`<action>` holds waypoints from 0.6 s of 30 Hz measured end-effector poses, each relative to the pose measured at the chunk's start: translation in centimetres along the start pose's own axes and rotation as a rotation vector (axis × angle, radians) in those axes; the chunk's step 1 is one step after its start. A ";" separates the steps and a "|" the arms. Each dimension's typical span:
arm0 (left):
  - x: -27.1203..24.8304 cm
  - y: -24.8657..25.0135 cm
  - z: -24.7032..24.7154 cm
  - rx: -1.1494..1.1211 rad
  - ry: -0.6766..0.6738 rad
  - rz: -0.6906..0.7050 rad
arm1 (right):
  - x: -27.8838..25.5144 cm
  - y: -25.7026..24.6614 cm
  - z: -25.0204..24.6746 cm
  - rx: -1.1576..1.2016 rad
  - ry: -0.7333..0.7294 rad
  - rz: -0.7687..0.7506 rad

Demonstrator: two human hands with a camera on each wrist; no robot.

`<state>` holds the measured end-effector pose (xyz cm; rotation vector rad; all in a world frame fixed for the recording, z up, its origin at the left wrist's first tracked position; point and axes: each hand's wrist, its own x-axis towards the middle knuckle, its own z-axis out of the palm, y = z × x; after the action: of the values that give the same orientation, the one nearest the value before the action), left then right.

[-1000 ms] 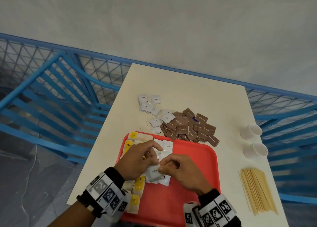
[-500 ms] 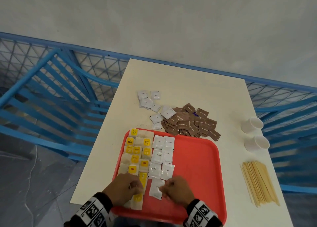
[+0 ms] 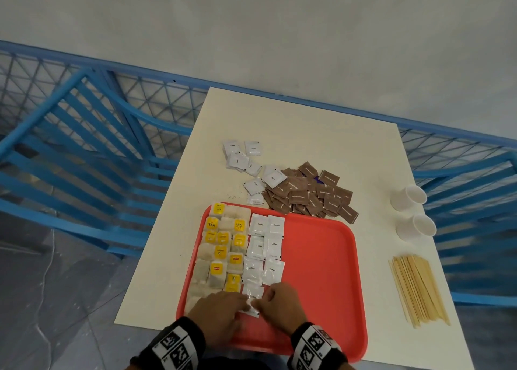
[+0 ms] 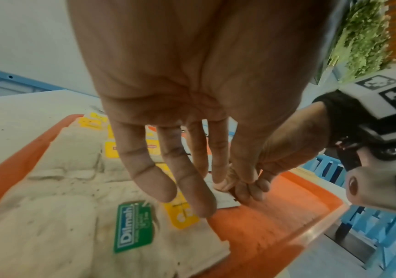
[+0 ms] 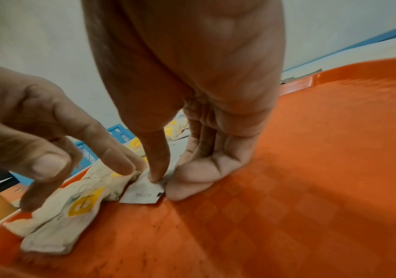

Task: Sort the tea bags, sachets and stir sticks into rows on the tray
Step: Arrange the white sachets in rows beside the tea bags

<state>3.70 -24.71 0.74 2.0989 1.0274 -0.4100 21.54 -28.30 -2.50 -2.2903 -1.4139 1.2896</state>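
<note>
A red tray [image 3: 316, 271] lies at the table's near edge. Tea bags [image 3: 221, 246] with yellow tags fill its left side in columns, and white coffee sachets [image 3: 265, 243] form two columns beside them. One more white sachet [image 3: 253, 294] lies flat at the near end of the left sachet column. My right hand [image 3: 279, 302] pinches its right edge between thumb and curled fingers [image 5: 187, 180]; the sachet [image 5: 142, 193] rests on the tray [image 5: 287, 188]. My left hand [image 3: 223, 308] hovers with straight fingers [image 4: 192, 197] over the nearest tea bags, its fingertips beside that sachet [image 4: 225, 202].
Loose white sachets [image 3: 243, 157] and a heap of brown sachets [image 3: 310, 193] lie on the table beyond the tray. To the right are two white paper cups [image 3: 408, 197] and a bundle of wooden stir sticks [image 3: 419, 288]. A blue railing [image 3: 84, 151] borders the table.
Both hands came from the tray's middle toward its near edge with the white sachet and set it down below the left sachet column, uncovering the rows.
</note>
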 end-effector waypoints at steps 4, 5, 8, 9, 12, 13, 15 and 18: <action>0.1 -0.2 0.2 0.046 -0.033 -0.050 | 0.2 -0.2 0.3 -0.006 -0.022 -0.007; 0.1 -0.2 0.2 0.057 -0.033 -0.054 | 0.3 -0.3 0.3 -0.009 -0.023 -0.008; 0.0 0.0 0.1 0.056 -0.018 -0.052 | 0.2 -0.3 -0.3 0.001 0.005 -0.003; 0.0 0.0 0.2 0.040 -0.005 -0.045 | 0.2 -0.2 -0.8 0.018 0.037 -0.007; -0.2 -0.1 -0.1 -0.038 0.071 -0.026 | 0.7 0.3 -3.0 0.035 0.203 0.003; -0.2 -0.1 -0.3 -0.065 0.097 -0.029 | 1.0 0.3 -3.5 0.049 0.254 0.003; -0.3 -0.3 -0.7 -0.098 0.131 -0.030 | 1.7 0.2 -3.9 0.053 0.294 -0.013; -0.2 -0.7 -0.9 -0.142 0.161 -0.035 | 2.3 0.1 -3.4 0.055 0.266 -0.020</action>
<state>2.98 -23.84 1.07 2.0138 1.1529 -0.1810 24.55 -25.57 -1.82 -2.3017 -1.2919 0.9616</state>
